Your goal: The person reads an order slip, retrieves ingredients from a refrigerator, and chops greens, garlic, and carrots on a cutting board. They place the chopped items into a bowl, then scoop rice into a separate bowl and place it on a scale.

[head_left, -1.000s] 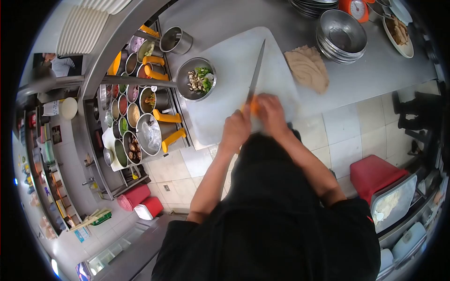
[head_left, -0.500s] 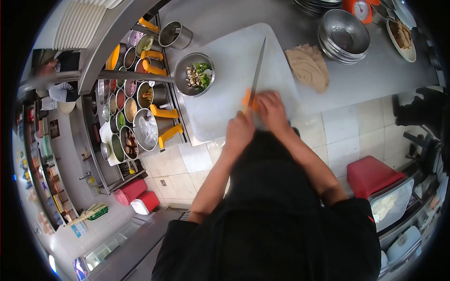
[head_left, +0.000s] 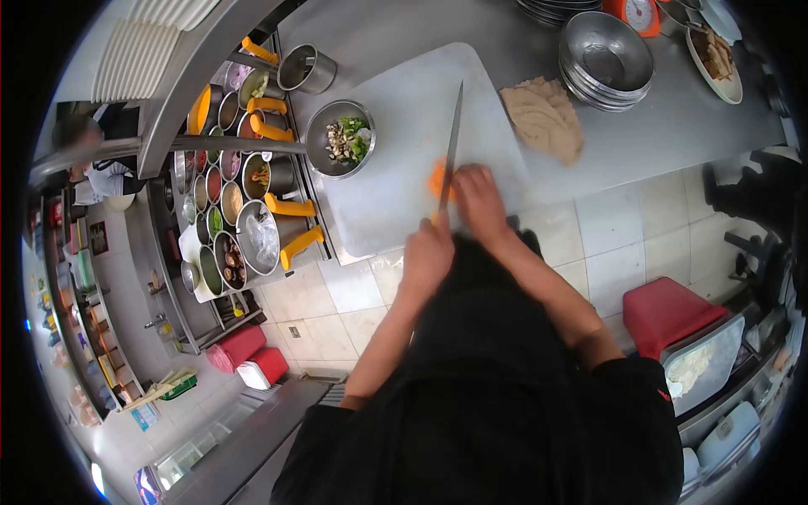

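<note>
My left hand [head_left: 427,255] is closed around the yellow handle of a long kitchen knife [head_left: 455,126]. The blade points away from me over a white cutting board [head_left: 396,210]. Just right of the blade, my right hand [head_left: 478,200] has its fingers curled down on what looks like a carrot, mostly hidden under them. Cut orange carrot [head_left: 437,178] lies against the left side of the blade. On the board's left edge is a steel bowl [head_left: 313,151] with chopped mushrooms and green vegetable pieces.
A tan cloth [head_left: 545,122] lies right of the board, near stacked steel bowls [head_left: 608,63] and an orange scale [head_left: 637,15]. Left are ingredient containers [head_left: 260,240] with yellow handles jutting toward the board, and a steel pot [head_left: 308,69]. Another person [head_left: 105,172] is at far left.
The knife blade has shifted slightly and stands a little more upright in view. My right hand has moved slightly. More orange shows left of the blade.
</note>
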`<state>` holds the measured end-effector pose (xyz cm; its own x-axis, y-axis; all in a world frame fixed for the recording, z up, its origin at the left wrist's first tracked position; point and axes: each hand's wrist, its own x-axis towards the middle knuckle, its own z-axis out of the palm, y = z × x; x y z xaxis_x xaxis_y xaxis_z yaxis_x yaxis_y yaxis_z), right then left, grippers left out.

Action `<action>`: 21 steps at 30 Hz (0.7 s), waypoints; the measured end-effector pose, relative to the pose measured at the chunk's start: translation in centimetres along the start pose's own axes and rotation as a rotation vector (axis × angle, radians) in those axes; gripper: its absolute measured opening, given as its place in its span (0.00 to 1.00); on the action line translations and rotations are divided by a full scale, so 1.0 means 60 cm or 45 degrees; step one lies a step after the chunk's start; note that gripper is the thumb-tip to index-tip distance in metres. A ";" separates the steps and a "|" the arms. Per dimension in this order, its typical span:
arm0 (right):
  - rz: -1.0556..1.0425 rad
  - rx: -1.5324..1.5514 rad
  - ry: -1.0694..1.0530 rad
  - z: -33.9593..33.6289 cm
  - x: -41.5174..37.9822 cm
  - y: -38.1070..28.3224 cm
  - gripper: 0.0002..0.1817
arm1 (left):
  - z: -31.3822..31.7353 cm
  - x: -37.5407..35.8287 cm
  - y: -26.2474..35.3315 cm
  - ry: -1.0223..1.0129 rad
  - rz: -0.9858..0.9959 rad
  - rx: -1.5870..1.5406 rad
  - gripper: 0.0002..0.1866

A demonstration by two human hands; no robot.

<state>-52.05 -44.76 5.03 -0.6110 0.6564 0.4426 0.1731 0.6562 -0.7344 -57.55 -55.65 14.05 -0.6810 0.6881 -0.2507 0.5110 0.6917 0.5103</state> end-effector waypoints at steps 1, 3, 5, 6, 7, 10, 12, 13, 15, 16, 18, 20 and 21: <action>-0.013 -0.004 0.022 -0.001 0.001 0.000 0.10 | 0.018 -0.004 -0.011 0.022 0.002 0.014 0.28; -0.042 -0.001 0.054 -0.001 -0.002 -0.003 0.11 | 0.041 0.015 -0.022 0.069 -0.028 -0.051 0.27; 0.002 0.056 0.020 -0.006 -0.012 -0.001 0.12 | 0.036 0.035 -0.017 0.081 -0.032 -0.050 0.27; -0.005 0.087 0.015 -0.006 -0.001 0.003 0.12 | 0.017 0.049 -0.010 0.012 -0.115 -0.068 0.28; 0.007 0.108 0.007 -0.012 0.002 0.003 0.13 | 0.004 0.047 -0.001 0.007 -0.108 -0.067 0.28; 0.045 0.155 -0.013 -0.029 0.007 0.004 0.15 | -0.028 0.035 0.019 -0.044 -0.092 -0.051 0.29; 0.009 0.173 -0.027 -0.033 0.007 0.005 0.14 | -0.038 0.016 0.028 -0.096 -0.096 -0.022 0.29; -0.006 0.181 -0.033 -0.035 0.007 0.007 0.14 | -0.039 0.006 0.029 -0.113 -0.101 -0.004 0.29; -0.023 0.148 -0.074 -0.035 0.006 0.010 0.13 | -0.029 -0.011 0.028 -0.103 -0.123 0.043 0.28; -0.030 0.131 -0.095 -0.035 0.005 0.011 0.13 | -0.015 -0.012 0.022 -0.069 -0.143 0.019 0.28; -0.041 0.129 -0.079 -0.033 0.005 0.013 0.11 | 0.020 -0.013 0.003 0.002 -0.183 -0.034 0.28; -0.057 0.133 -0.082 -0.031 0.003 0.014 0.10 | 0.036 0.003 -0.004 0.047 -0.128 -0.034 0.28; -0.065 0.132 -0.086 -0.030 0.005 0.017 0.10 | 0.041 0.018 -0.006 0.070 -0.097 -0.035 0.28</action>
<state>-50.69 -43.24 5.36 -0.6684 0.5942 0.4474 0.0616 0.6436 -0.7629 -57.19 -54.60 11.58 -0.7457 0.6199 -0.2442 0.4424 0.7347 0.5143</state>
